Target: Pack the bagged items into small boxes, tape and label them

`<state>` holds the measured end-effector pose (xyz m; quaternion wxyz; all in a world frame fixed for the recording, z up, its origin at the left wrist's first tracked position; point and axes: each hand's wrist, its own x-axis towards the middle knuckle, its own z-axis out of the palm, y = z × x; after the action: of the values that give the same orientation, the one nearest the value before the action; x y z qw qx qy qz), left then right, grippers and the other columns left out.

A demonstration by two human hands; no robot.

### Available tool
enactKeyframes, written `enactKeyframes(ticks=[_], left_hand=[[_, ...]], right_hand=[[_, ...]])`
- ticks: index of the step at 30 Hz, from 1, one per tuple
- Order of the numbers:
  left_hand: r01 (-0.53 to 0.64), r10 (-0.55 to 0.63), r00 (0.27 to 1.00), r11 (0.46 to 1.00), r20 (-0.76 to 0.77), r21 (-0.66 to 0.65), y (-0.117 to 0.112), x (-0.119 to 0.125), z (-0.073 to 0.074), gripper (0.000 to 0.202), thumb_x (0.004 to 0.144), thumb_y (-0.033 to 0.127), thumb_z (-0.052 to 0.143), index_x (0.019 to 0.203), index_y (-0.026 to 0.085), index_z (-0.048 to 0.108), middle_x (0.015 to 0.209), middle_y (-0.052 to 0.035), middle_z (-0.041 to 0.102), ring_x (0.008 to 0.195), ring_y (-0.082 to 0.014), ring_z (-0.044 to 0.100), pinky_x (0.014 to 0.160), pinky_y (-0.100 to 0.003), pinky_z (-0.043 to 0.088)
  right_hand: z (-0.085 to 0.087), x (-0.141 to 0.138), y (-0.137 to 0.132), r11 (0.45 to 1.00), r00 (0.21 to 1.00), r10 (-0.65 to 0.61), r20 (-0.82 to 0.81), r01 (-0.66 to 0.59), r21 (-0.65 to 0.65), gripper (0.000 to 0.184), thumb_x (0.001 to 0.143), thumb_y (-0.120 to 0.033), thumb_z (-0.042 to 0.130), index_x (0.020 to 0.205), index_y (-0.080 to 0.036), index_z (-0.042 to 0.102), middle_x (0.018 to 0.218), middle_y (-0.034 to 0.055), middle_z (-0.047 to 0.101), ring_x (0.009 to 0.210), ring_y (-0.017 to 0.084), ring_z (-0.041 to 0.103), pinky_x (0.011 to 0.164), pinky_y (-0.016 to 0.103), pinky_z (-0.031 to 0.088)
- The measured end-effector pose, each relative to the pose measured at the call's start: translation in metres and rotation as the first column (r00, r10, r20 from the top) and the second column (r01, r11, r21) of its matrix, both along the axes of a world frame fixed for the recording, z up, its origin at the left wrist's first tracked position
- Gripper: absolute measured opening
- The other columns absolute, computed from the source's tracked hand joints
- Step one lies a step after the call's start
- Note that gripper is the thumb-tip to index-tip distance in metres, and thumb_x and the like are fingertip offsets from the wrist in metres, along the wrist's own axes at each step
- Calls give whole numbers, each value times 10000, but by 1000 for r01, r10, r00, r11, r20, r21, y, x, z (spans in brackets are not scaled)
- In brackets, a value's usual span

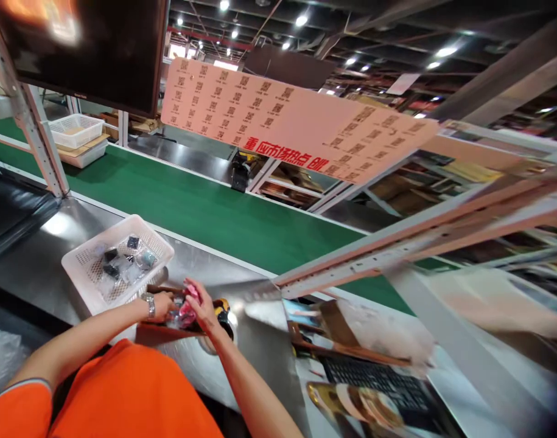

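My right hand (205,309) is closed around a shiny pink packet (187,312), its thumb and fingers on either side. Close by on the left, my left hand (163,306), with a metal watch at the wrist, has its fingers bent down at clear plastic beside the packet; what it grips is hidden. Both hands are over an open brown cardboard box (162,334) at the bench edge, close to my body. A white perforated basket (80,267) with several small bagged items, some dark, stands just beyond my left hand.
A black and yellow tape dispenser (224,313) stands right of the box. Behind the steel bench (200,261) runs a green conveyor belt (168,194). A metal post (333,271) crosses on the right, near a keyboard (383,383) and tape rolls (355,401). White baskets (77,131) sit across the belt.
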<state>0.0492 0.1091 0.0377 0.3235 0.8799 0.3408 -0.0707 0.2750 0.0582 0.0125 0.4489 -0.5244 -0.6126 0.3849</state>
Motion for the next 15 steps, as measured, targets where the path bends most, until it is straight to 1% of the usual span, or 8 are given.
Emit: enactKeyframes(ticks=[1, 3, 5, 6, 8, 10, 13, 15], left_hand=[[32, -32, 999, 999, -14, -3, 1, -12, 4, 331, 1029, 209, 918, 1357, 219, 955, 1512, -187, 853, 1386, -333, 847, 1242, -410, 681], [82, -81, 996, 996, -49, 24, 3, -34, 12, 537, 1060, 267, 926, 1594, 258, 874, 1690, -194, 772, 1550, -358, 778, 1347, -421, 616], [126, -119, 986, 990, -113, 56, 3, -50, 19, 657, 1041, 289, 959, 1680, 243, 814, 1660, -213, 779, 1509, -390, 794, 1295, -448, 641], [146, -135, 979, 987, -151, 64, 3, -54, 22, 676, 1022, 280, 975, 1675, 216, 811, 1594, -226, 809, 1438, -402, 823, 1229, -455, 666], [162, -145, 965, 985, -217, 60, 1, -54, 24, 650, 966, 213, 1003, 1593, 159, 840, 1452, -245, 862, 1288, -415, 865, 1103, -458, 689], [164, -142, 950, 985, -278, 59, -2, -45, 24, 601, 922, 140, 1007, 1505, 122, 862, 1375, -253, 890, 1211, -417, 881, 1047, -457, 694], [140, -110, 937, 988, -330, 71, -8, -24, 19, 461, 948, 83, 948, 1402, 68, 872, 1308, -289, 910, 1198, -434, 900, 1058, -493, 720], [131, -100, 940, 989, -326, 75, -12, -10, 16, 428, 944, 40, 913, 1370, 41, 868, 1247, -304, 918, 1180, -444, 916, 1057, -512, 742]], right_hand=[[-3, 6, -7, 992, 989, 124, 82, -124, -8, 688, 1098, -749, 737, 1590, -282, 854, 1625, 178, 833, 1441, 367, 798, 1294, 596, 667], [0, 18, -18, 949, 904, 305, 299, -314, -20, 552, 1185, -628, 667, 1582, -307, 877, 1758, 178, 765, 1687, 415, 645, 1447, 703, 534], [10, 25, -26, 926, 783, 337, 523, -377, -32, 437, 1203, -509, 666, 1485, -301, 927, 1762, 194, 752, 1717, 454, 577, 1447, 763, 505], [16, 25, -29, 925, 717, 325, 617, -376, -51, 394, 1190, -471, 696, 1437, -290, 944, 1713, 209, 768, 1657, 463, 604, 1406, 757, 536], [27, 21, -31, 931, 590, 325, 739, -338, -139, 366, 1158, -436, 757, 1420, -264, 946, 1573, 228, 793, 1457, 437, 700, 1282, 667, 615], [36, 12, -31, 920, 507, 388, 770, -266, -289, 419, 1150, -430, 774, 1501, -249, 916, 1489, 217, 784, 1258, 372, 765, 1151, 543, 645], [44, 2, -23, 862, 497, 499, 710, -202, -464, 516, 1138, -396, 788, 1627, -241, 840, 1521, 201, 780, 1201, 321, 799, 1084, 428, 607], [45, 0, -15, 829, 505, 545, 669, -207, -519, 501, 1088, -348, 855, 1571, -214, 845, 1451, 176, 834, 1221, 310, 800, 1065, 382, 575]])
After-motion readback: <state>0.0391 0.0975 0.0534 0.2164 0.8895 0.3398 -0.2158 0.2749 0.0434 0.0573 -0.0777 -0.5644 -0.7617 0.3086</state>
